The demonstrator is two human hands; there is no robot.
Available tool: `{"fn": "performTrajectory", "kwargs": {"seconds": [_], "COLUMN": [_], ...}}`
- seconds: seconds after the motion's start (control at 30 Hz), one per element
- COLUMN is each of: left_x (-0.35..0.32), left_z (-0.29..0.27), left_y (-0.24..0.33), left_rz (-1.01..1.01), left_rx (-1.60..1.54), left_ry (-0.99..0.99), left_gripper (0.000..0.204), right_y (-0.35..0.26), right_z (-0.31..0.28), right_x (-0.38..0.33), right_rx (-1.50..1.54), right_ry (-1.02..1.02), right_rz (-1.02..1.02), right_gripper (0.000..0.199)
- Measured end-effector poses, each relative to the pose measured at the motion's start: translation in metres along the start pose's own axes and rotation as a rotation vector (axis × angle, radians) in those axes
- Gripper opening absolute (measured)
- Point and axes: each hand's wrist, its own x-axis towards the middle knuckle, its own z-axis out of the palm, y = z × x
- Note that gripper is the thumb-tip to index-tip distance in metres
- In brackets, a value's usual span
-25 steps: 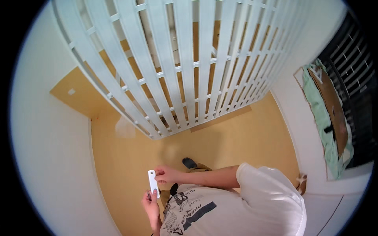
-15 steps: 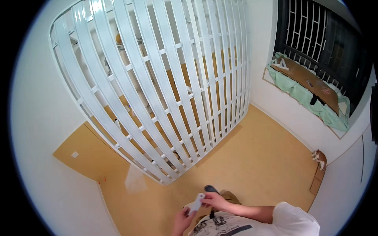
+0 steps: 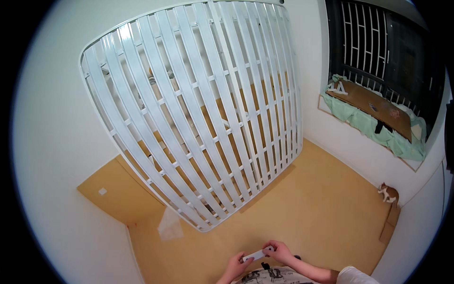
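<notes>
My left hand (image 3: pixel 236 266) and my right hand (image 3: pixel 282 253) hold a short white flat bar (image 3: pixel 256 256) in front of my body, one hand at each end. A dark hole shows near each end of the bar. The fingers of both hands are closed on it. Beyond my hands a large white slatted bed frame (image 3: pixel 213 124) stands upright on its edge, apart from both hands.
Behind the slats are partly hidden beige things. A clear plastic sheet (image 3: pixel 169 226) lies by the frame's near corner. A brown-and-white cat (image 3: pixel 389 193) is at the right wall, above cardboard (image 3: pixel 389 224). The window sill holds a brown board (image 3: pixel 373 105) on green cloth (image 3: pixel 352 117).
The white bar has turned from steeply slanted to nearly level, and my hands have shifted right and lower. My view has tilted up, showing more of the frame's top.
</notes>
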Motion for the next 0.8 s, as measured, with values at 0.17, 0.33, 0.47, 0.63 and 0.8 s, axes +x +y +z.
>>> {"fn": "performTrajectory", "kwargs": {"seconds": [0.17,0.33,0.47,0.63,0.8], "left_x": [0.012,0.025,0.030,0.043,0.054], "left_z": [0.080,0.153,0.186,0.210,0.229], "left_y": [0.039,0.078,0.103,0.135,0.149], "left_rz": [-0.039,-0.106,-0.050,-0.006,0.058], "left_rx": [-0.067,0.130,0.224,0.296,0.352], "left_ry": [0.063,0.019,0.002,-0.037,-0.090], "left_gripper": [0.026,0.030,0.033,0.034,0.035], "right_y": [0.011,0.016,-0.007,-0.010,-0.014], "right_z": [-0.082,-0.164,-0.205,-0.242,-0.250], "right_x": [-0.031,-0.050,-0.070,-0.071,-0.078], "right_rx": [-0.206,-0.277,-0.432,-0.639,-0.673], "right_ry": [0.052,0.005,-0.043,-0.028,0.009], "right_rz": [-0.092,-0.209,-0.400,-0.622,-0.636], "right_gripper": [0.027,0.032,0.033,0.035,0.035]}}
